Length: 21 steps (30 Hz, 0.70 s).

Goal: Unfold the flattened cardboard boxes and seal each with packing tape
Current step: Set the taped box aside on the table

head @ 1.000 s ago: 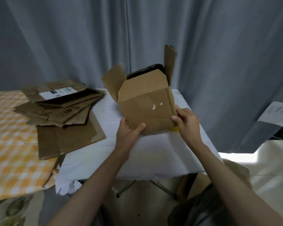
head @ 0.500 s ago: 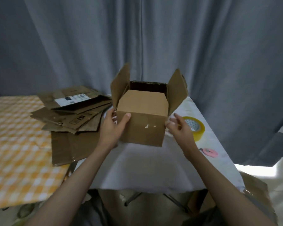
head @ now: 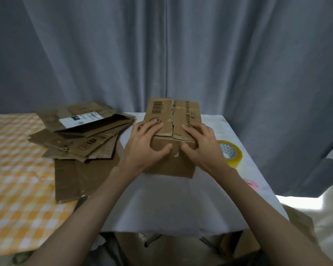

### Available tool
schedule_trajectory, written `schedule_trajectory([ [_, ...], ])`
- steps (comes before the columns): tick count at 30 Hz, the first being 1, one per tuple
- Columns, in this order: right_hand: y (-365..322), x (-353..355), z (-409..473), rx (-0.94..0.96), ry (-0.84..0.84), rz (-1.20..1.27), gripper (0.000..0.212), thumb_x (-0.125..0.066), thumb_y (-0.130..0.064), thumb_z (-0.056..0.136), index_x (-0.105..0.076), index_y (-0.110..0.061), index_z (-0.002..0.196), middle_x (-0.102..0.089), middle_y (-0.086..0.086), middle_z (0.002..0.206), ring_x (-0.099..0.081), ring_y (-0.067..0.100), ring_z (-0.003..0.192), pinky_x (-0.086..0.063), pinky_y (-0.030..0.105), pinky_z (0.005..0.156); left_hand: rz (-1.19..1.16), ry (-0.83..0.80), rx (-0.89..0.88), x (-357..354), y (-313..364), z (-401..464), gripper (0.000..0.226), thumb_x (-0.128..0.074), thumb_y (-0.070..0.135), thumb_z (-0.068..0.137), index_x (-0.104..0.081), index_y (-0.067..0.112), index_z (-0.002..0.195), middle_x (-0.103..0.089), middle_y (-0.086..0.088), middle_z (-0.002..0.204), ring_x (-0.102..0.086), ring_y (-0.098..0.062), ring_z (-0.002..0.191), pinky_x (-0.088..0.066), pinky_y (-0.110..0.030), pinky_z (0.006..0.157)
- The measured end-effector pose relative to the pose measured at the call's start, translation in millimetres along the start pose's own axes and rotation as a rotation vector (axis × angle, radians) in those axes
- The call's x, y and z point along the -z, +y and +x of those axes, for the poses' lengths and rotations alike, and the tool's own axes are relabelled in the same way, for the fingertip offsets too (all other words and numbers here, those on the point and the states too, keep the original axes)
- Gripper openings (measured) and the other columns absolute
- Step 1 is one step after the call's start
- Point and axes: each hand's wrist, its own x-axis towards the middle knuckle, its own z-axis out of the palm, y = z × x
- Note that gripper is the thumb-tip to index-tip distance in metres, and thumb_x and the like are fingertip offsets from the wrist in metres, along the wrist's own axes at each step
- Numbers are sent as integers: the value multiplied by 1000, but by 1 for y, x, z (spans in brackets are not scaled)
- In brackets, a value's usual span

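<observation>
Pink object (head: 251,184) behind right forearm

Barcode on box (head: 173,131) flap; print illegible

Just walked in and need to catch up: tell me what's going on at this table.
A person is assembling a cardboard box on the white-covered table. The left hand and right hand press its two top flaps down, fingers on top and thumbs on the front face. The flaps meet along a centre seam with no tape across it yet. A roll of packing tape sits just right of the box, untouched. A pile of flattened boxes lies to the left.
</observation>
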Motion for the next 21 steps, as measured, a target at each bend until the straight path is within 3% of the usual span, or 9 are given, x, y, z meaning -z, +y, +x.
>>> schedule_trajectory([
  [4,-1,-5,7,-155,39,244,35,-45,-42,102,-68,-27,125,-43,0,140,-38,13,132,-31,31,111,-195,106,112,2,-6,5,37,-52,45,99,-67,28,127,-57,9,137,-43,-11,128,-36,-42,112],
  [6,-1,-6,12,-249,55,306,27,-51,-31,101,-68,-28,122,-38,5,143,-36,15,134,-28,25,108,-250,138,234,3,-9,13,44,-65,46,91,-65,24,130,-56,6,135,-50,-12,123,-42,-35,106],
  [8,-4,-8,12,-356,75,370,32,-54,-31,100,-58,-25,131,-42,5,144,-43,18,132,-32,25,107,-310,79,405,4,-6,20,64,-68,54,83,-56,23,137,-56,7,133,-53,-13,120,-45,-34,100],
  [10,-10,-11,8,-456,116,493,47,-55,-37,98,-45,-22,141,-53,0,138,-52,18,124,-41,35,108,-385,9,485,1,-1,23,54,-66,48,88,-57,25,136,-60,10,121,-55,-12,113,-43,-29,90],
  [12,-11,-14,6,-498,170,583,49,-56,-39,98,-42,-22,142,-58,-7,128,-56,14,115,-47,38,103,-435,22,465,-2,3,27,42,-65,43,90,-62,28,130,-63,12,114,-56,-9,105,-42,-24,83],
  [15,-8,-4,20,-490,228,612,49,-61,-37,96,-46,-25,141,-56,-18,112,-55,2,100,-44,19,87,-475,45,416,3,13,42,33,-66,42,90,-64,32,121,-63,19,103,-58,0,95,-44,-18,76],
  [17,-1,10,46,-501,247,648,54,-65,-40,92,-47,-26,140,-55,-20,106,-54,-2,94,-41,13,82,-514,52,385,6,25,65,23,-66,41,91,-61,38,113,-61,26,97,-57,6,91,-45,-16,75],
  [21,37,39,98,-519,274,706,75,-69,-61,76,-50,-25,140,-63,-10,121,-63,12,110,-52,35,100,-549,49,361,-9,56,120,33,-69,45,88,-61,35,118,-62,20,103,-59,-3,97,-47,-20,83],
])
